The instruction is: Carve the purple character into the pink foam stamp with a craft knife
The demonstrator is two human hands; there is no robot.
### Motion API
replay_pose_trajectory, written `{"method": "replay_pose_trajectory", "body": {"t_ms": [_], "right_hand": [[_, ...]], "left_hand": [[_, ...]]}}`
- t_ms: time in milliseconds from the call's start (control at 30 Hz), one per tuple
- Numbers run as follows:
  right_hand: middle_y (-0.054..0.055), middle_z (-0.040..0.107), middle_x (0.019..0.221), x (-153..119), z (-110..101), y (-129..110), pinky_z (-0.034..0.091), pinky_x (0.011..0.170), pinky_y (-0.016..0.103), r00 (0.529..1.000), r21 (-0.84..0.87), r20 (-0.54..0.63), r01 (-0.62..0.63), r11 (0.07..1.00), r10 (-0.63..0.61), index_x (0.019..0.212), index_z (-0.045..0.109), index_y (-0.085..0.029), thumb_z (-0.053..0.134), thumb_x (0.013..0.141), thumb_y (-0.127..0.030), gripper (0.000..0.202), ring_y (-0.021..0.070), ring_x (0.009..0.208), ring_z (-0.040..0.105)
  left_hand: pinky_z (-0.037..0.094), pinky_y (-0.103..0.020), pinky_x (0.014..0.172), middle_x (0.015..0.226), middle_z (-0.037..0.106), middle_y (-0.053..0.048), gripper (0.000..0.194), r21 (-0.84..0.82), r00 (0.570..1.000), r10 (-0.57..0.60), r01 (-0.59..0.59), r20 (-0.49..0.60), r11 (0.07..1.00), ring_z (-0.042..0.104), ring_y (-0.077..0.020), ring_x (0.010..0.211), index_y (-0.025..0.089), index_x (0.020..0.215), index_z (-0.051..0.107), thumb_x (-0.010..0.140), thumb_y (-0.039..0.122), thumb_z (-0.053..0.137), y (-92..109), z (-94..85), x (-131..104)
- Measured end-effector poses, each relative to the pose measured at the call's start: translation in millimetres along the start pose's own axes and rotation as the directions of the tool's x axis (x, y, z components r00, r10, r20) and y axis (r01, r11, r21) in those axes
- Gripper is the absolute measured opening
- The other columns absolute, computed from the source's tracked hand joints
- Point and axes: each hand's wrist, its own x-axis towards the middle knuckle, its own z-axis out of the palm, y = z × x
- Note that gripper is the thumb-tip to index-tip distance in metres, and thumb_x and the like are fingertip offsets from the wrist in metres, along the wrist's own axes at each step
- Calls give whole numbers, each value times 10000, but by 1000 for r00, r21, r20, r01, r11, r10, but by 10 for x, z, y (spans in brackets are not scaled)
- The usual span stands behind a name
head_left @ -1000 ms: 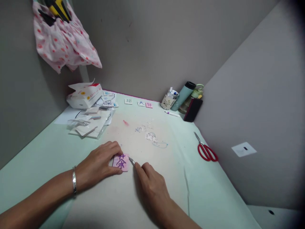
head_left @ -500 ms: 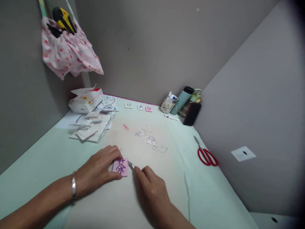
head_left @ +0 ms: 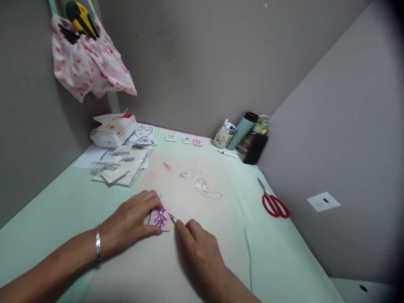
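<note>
Centrally, pink block (head_left: pixel 166 224): lying flat on the pale work surface (head_left: pixel 145 269), its face bearing a purple handwritten character that looks like 茶.
Left hand (head_left: pixel 134 216): thumb and forefinger clamped on opposite edges of the pink block, the forefinger covering part of the lettering; a silver bracelet (head_left: pixel 98 244) circles the wrist.
Right hand (head_left: pixel 200 244): fingers closed together around a slim knife (head_left: pixel 173 219), its tip at the block's right edge.
Back row: a white tile (head_left: pixel 171 137) with green writing resembling 招, a second white tile (head_left: pixel 187 140) marked 大 in blue, and a pink tile (head_left: pixel 197 142) whose red character is too small to read surely.
Left corner: a blue E on a small tile (head_left: pixel 153 142); a tissue pack (head_left: pixel 113 130) with red and yellow print, illegible; white slabs (head_left: pixel 115 172) and clear plastic in front.
Beyond the hands: white shavings (head_left: pixel 199 184) beside a blue outline (head_left: pixel 214 195).
Right side: a pen cup (head_left: pixel 223 138), a teal tumbler (head_left: pixel 241 132), and a dark phone (head_left: pixel 256 149) partly blocking a green bottle (head_left: pixel 260 127); a white marker (head_left: pixel 228 154) and red-handled scissors (head_left: pixel 274 205) lie nearer.
Wall: a dotted pouch (head_left: pixel 91 69) holding a yellow-and-black tool (head_left: pixel 82 20).
</note>
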Motion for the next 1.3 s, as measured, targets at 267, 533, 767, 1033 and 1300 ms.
{"method": "replay_pose_trajectory", "body": {"t_ms": [267,533,767,1033,1300], "right_hand": [[60,614,763,36,-18,-39,374,502,295,1000,-27,-6,-3,1000,3,1273,560,-64,383,843,53,478,172,581,514],[56,619,785,28,-2,-37,376,508,290,1000,-34,20,-11,999,12,1291,545,-67,411,815,62,510,169,596,501],[60,613,799,77,24,-11,360,523,290,999,-59,41,-23,998,25,1263,572,-72,443,795,54,502,175,638,522],[36,582,818,1,60,100,337,509,270,992,91,-2,-127,988,128,1304,572,-131,387,926,-11,438,154,601,515],[48,613,815,-25,-16,-5,360,516,278,999,3,24,-24,1000,24,1291,565,-92,392,825,59,520,161,617,526]], "left_hand": [[404,-341,814,992,601,9,259,15,1000,2,-1,-4,1000,552,-245,949,237,988,607,833,276,810,-4,5,-5],[407,-346,832,1026,605,5,258,10,1000,3,-3,8,1000,545,-245,974,240,1006,603,845,276,802,-7,3,-9],[411,-348,830,1019,606,8,249,14,1000,-2,2,15,1000,550,-245,974,239,1004,611,848,289,799,-5,-3,4],[413,-346,822,1009,600,3,253,37,1000,6,-6,-2,999,554,-245,961,238,1004,603,839,277,791,2,8,3],[414,-339,826,1006,606,11,261,32,1000,10,-10,-13,999,561,-242,963,241,1004,612,828,290,799,-15,16,-2]]}}
